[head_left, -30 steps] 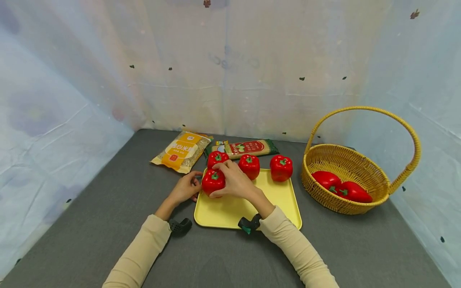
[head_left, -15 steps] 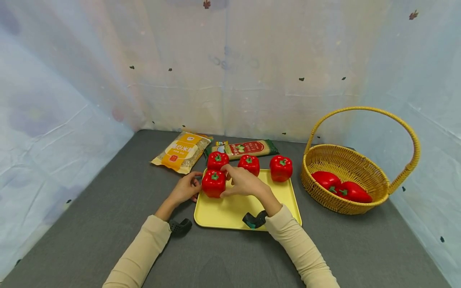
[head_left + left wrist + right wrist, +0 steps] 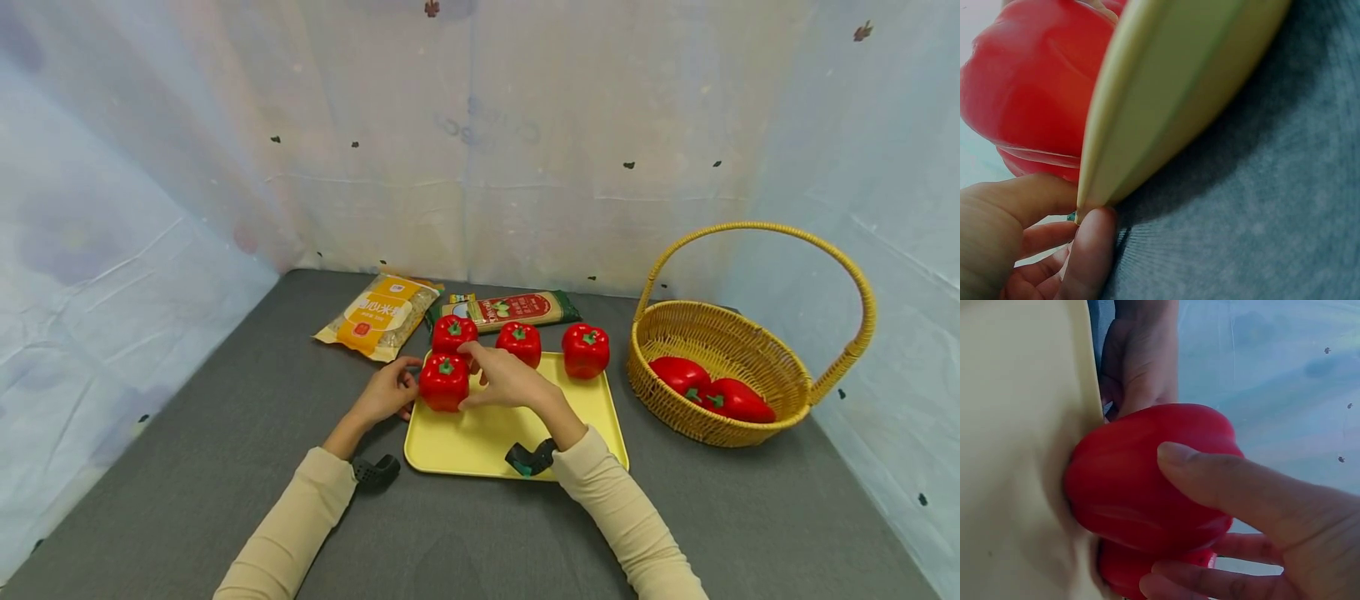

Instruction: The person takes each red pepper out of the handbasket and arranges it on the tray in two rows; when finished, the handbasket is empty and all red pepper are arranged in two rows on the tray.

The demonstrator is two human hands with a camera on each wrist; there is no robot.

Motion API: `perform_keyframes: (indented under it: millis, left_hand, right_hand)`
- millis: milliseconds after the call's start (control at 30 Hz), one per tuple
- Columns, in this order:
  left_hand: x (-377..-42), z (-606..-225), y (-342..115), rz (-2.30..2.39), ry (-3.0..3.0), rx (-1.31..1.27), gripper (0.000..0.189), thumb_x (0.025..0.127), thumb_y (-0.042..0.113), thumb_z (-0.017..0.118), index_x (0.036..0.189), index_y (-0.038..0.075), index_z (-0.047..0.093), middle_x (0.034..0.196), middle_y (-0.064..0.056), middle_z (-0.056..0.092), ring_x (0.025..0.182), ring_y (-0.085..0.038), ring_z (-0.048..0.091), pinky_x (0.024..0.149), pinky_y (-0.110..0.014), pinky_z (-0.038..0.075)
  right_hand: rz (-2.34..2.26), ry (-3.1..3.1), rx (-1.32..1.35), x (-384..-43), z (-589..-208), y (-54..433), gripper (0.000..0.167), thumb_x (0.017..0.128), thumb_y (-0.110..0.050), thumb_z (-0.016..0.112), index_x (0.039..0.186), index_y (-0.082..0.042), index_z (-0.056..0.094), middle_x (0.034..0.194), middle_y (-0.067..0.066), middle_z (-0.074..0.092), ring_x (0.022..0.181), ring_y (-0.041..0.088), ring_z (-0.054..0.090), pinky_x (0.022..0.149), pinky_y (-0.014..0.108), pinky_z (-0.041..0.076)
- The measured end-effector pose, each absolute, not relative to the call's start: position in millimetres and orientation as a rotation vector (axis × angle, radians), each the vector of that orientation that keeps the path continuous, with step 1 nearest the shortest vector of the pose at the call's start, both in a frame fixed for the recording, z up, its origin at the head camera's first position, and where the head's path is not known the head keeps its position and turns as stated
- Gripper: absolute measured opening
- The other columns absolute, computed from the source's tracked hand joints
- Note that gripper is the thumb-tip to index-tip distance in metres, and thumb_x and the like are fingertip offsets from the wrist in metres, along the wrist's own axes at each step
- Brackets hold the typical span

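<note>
A red bell pepper (image 3: 444,383) stands upright at the left edge of a yellow tray (image 3: 480,454). My left hand (image 3: 386,390) pinches the tray's left rim between thumb and fingers, as the left wrist view shows beside the red pepper (image 3: 1035,81). To the pepper's right is my right hand (image 3: 510,383), thumb and fingers spread loosely around that side; in the right wrist view the thumb (image 3: 1185,462) lies in front of the pepper (image 3: 1141,481). Whether it touches is unclear. More peppers stand along the tray's back: one behind left (image 3: 452,331), one mid-back (image 3: 519,340), one right (image 3: 586,350).
A yellow wicker basket (image 3: 675,417) with a tall handle stands on the right, holding red peppers (image 3: 738,400). Behind the tray lie a green packet (image 3: 517,309) and an orange-and-clear bag (image 3: 382,315). Hanging cloth (image 3: 525,167) encloses the grey table (image 3: 247,400).
My right hand has loosened from the front-left pepper and drawn slightly to the right. The pepper stays at nearly the same spot. My left hand remains at the tray's rim.
</note>
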State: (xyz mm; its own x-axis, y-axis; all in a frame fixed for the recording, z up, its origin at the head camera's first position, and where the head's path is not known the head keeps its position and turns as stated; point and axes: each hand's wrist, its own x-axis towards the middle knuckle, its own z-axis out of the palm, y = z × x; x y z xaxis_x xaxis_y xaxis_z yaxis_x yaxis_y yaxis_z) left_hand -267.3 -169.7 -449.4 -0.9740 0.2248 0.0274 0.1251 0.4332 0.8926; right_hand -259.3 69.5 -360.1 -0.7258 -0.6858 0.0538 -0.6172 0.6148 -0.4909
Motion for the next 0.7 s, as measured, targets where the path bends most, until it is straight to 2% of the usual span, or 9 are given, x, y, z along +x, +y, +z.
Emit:
perform_keyframes:
  millis: [133,367,700]
  left_hand:
    - [-266,-449,-169,1.588,2.576,0.322,0.044,0.086,0.0,0.056,0.129,0.001,0.047,0.077,-0.012,0.053,0.052,-0.019,0.057,0.047,-0.035,0.054]
    - [-266,-447,-169,1.595,2.575,0.332,0.044,0.086,0.0,0.055,0.129,0.001,0.047,0.077,-0.012,0.053,0.052,-0.019,0.057,0.047,-0.035,0.054]
    - [-267,-447,-169,1.587,2.578,0.311,0.045,0.086,0.0,0.056,0.13,0.002,0.046,0.078,-0.013,0.052,0.053,-0.02,0.057,0.047,-0.035,0.054]
  right_hand:
    - [-0.796,2.671,-1.063,-258,-355,73,0.079,0.074,-0.031,0.079,0.136,-0.006,0.038,0.108,0.015,0.061,0.088,0.026,0.063,0.072,0.031,0.052]
    - [-0.87,2.676,-1.082,-254,-338,87,0.073,0.074,-0.033,0.079,0.133,-0.007,0.045,0.107,0.004,0.059,0.089,0.022,0.061,0.074,0.027,0.051]
    - [-0.994,2.708,-1.129,-245,-304,133,0.059,0.076,-0.034,0.077,0.127,-0.014,0.054,0.115,0.007,0.06,0.099,0.024,0.058,0.083,0.039,0.051]
